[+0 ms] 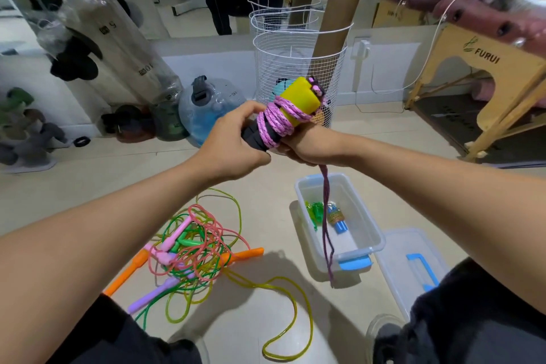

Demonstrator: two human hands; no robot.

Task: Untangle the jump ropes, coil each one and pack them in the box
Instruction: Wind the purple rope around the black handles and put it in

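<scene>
Pink braided jump rope (276, 121), wound round its yellow-and-black handles (298, 99), above the clear box (366, 233): left hand (233, 142) and right hand (301, 148) both clasp the bundle, likely keeping coils tight; loose tail hangs boxward. Tangled ropes (195, 248) left of box, unsorted.

Both my bare forearms reach in from the lower corners and meet at the centre of the frame. My left hand (233, 145) is back-up, its fingers curled over the dark end of the bundle I hold. My right hand (298, 148) is turned under, mostly hidden behind its wrist, gripping from below. The two hands touch, and my dark-clad knees sit along the bottom edge.
</scene>
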